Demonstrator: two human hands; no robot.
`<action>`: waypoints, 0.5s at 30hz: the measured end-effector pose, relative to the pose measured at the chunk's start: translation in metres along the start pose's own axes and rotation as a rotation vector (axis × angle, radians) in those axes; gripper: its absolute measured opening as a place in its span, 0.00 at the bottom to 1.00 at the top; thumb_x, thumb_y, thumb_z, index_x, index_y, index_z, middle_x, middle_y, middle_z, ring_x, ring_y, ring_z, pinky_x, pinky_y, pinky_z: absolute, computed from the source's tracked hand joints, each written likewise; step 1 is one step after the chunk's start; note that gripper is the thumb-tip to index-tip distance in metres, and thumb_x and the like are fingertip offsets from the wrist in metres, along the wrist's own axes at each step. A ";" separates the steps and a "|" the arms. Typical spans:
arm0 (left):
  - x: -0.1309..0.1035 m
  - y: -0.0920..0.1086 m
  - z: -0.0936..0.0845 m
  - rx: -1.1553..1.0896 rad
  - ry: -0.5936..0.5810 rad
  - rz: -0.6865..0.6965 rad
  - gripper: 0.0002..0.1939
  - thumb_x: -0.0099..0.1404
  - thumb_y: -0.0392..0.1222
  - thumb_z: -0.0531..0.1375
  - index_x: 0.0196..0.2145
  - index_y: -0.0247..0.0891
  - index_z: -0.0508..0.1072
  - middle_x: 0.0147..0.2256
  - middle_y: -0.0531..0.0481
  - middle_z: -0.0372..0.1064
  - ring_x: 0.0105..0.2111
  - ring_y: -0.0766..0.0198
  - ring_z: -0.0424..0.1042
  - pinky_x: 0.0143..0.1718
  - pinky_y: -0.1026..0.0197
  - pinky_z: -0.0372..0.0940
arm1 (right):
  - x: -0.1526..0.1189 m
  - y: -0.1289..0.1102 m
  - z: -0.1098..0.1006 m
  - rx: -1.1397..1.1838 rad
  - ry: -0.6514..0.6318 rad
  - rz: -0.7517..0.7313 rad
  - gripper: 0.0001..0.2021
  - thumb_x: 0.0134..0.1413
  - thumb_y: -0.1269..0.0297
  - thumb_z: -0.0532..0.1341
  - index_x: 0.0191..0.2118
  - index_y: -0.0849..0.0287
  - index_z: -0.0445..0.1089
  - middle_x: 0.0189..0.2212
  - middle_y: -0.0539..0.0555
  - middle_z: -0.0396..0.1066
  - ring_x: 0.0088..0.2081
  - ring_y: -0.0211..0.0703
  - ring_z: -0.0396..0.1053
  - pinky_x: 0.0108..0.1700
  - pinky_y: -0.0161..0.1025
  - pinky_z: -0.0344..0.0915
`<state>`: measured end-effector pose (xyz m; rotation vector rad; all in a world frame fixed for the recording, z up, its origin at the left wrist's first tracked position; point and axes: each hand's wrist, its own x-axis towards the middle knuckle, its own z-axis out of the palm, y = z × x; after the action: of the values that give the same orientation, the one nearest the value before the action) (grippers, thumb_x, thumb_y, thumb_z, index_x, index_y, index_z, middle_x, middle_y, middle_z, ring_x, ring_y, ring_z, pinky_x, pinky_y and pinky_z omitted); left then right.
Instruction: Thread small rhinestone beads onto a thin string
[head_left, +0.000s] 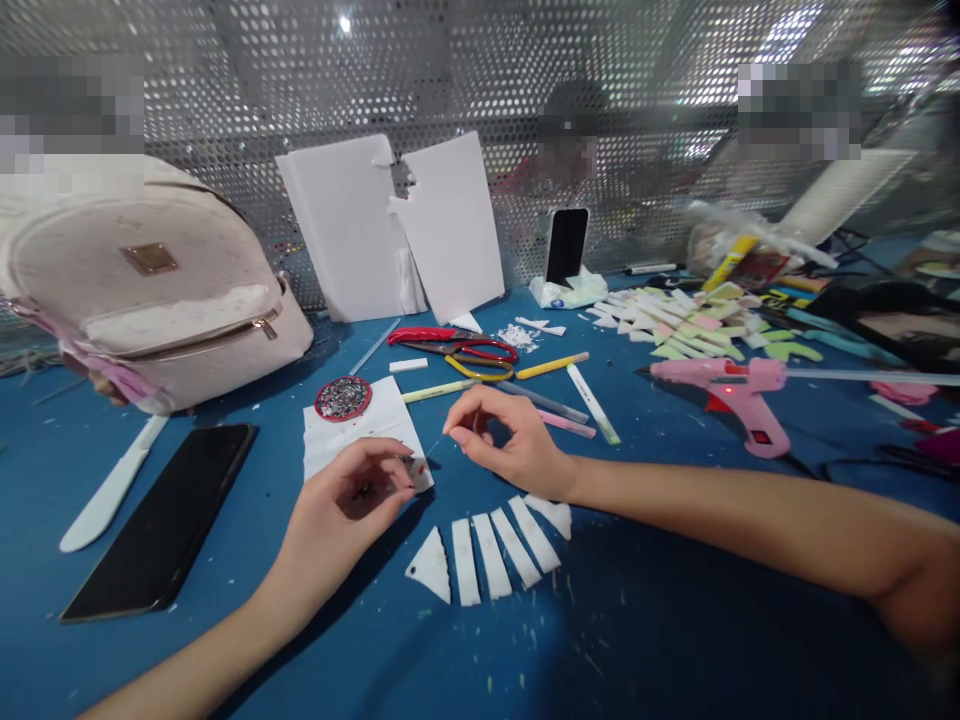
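My right hand point(510, 440) is closed in a pinch over the middle of the table. From its fingertips a very thin, pale strand runs down to the left; its kind is too fine to tell. My left hand point(352, 495) curls just above the white paper point(401, 410), thumb and fingertips nearly together. Whatever they hold, if anything, is too small to make out. On that paper sits a red round lid point(343, 398) full of small dark and silvery bits. Below my hands, white foam strips point(491, 555) lie in a fish-like row, with a pointed head piece point(431, 567) at the left.
Left are a pink backpack point(180, 280), a white knife point(105, 500) and a black phone point(161, 525). Red-handled scissors point(450, 345) and markers point(555, 365) lie beyond my hands. A pink glue gun point(739, 390) with a lit red light is at right, by many foam scraps point(682, 320).
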<state>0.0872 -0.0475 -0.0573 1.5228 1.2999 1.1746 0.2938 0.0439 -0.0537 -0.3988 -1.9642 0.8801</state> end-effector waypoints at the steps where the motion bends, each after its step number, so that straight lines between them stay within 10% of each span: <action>1: 0.000 0.000 0.001 0.013 -0.012 0.008 0.10 0.63 0.34 0.62 0.43 0.41 0.71 0.31 0.53 0.72 0.33 0.66 0.74 0.38 0.63 0.70 | 0.000 0.000 0.000 0.000 -0.002 -0.001 0.02 0.61 0.69 0.60 0.37 0.60 0.69 0.30 0.50 0.69 0.27 0.34 0.63 0.27 0.32 0.60; 15: -0.001 0.000 0.001 0.028 -0.046 0.016 0.12 0.62 0.35 0.63 0.44 0.42 0.71 0.31 0.53 0.73 0.33 0.64 0.75 0.39 0.62 0.72 | 0.002 -0.002 0.001 -0.017 -0.037 0.016 0.03 0.61 0.69 0.60 0.36 0.61 0.70 0.30 0.50 0.70 0.28 0.33 0.64 0.28 0.32 0.60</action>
<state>0.0883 -0.0488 -0.0580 1.5744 1.2801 1.1295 0.2921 0.0439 -0.0512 -0.4109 -2.0062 0.8873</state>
